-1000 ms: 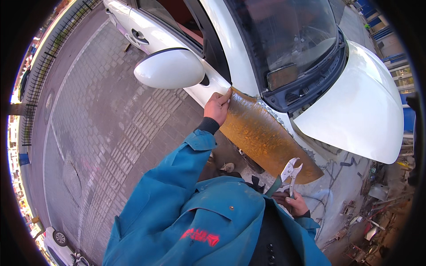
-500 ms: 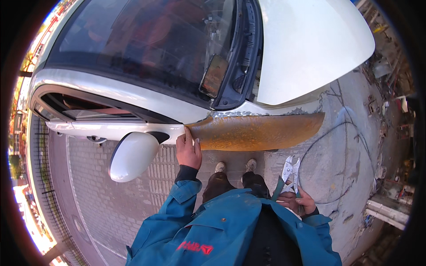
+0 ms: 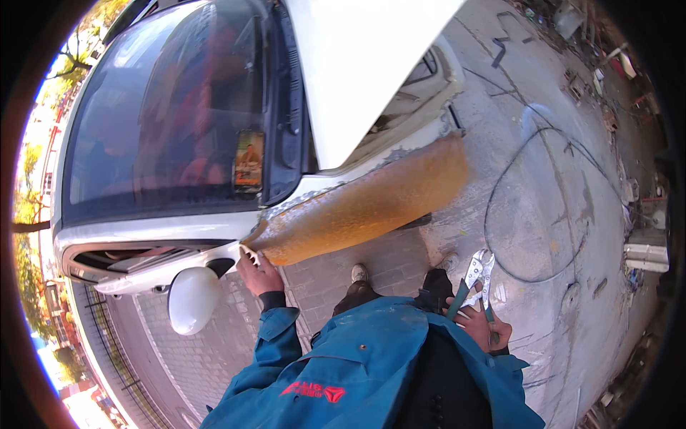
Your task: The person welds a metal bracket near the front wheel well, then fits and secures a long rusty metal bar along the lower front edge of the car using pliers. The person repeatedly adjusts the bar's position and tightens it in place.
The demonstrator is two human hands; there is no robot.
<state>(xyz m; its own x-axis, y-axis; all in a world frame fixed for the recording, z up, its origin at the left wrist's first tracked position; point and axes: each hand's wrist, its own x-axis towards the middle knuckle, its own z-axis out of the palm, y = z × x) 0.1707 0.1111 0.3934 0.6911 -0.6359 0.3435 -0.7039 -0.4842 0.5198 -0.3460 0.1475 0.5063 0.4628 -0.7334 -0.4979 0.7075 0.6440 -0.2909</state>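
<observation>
My left hand touches the rear corner of a brownish-yellow, bare-looking fender panel, close to the car's front door. Its fingers stretch out along the panel edge, the thumb apart from them. The panel lies along the side of the white car, below the raised white hood. In front of my right hip, my right hand is closed around the green handles of locking pliers. The metal jaws point up and away from me, apart from the panel. Part of the handles is hidden by my fingers.
A white side mirror juts out left of my left hand. A dark hose or cable loops over the concrete on the right. Scrap and clutter line the far right. A framed picture-like item shows at the windshield's lower corner.
My view has turned, so the car and panel now slant up to the right. My left hand stays at the panel's rear corner, and my right hand still holds the pliers.
</observation>
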